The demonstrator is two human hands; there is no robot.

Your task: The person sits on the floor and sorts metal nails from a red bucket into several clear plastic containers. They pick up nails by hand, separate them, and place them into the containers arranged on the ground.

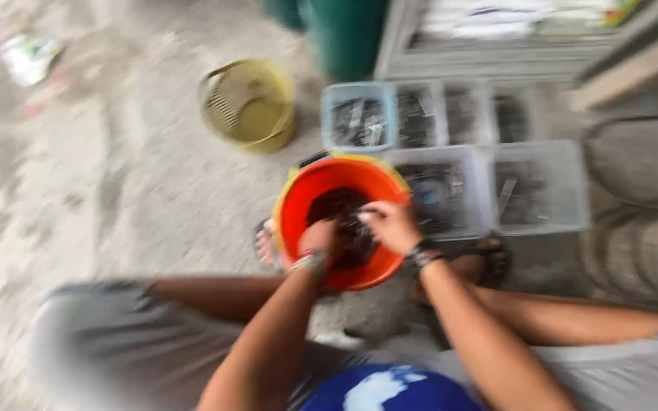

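An orange bucket (298,209) stands on the ground between my feet, with dark loose material (336,204) inside. Both hands reach into it. My left hand (319,237) is down at the bucket's near side, fingers curled in the dark material. My right hand (390,224) hovers over the bucket's right half, fingers bent and pinching at the same dark stuff. The picture is blurred, so whether either hand actually holds a piece is unclear. A bracelet sits on each wrist.
Several clear plastic bins (538,186) with dark small parts stand beyond the bucket, one light blue bin (358,114) among them. A yellow mesh basket (249,103) lies to the left on the concrete. A green drum (344,34) and sacks (641,160) stand behind and right.
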